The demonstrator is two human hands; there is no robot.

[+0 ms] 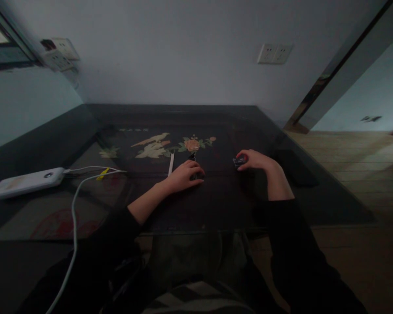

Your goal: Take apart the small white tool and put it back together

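Observation:
My left hand (186, 175) rests low over the table with its fingers curled around something dark, mostly hidden beneath them. A small black tip (191, 155) sticks out above those fingers. Just left of the hand, a narrow white strip (171, 163) stands out against the dark tabletop. Farther right, my right hand (254, 160) pinches a small dark, shiny object (238, 163) between thumb and fingers. Red shows at its upper edge, but the dim light hides what kind of thing it is. The two hands are apart.
The dark table (216, 205) bears a bird-and-flower picture (153, 146). At left lies a white power bank (26, 183) with a white cable (74, 218) and a yellow tag (102, 174). A flat black object (296, 168) lies beyond my right wrist. A wall stands behind.

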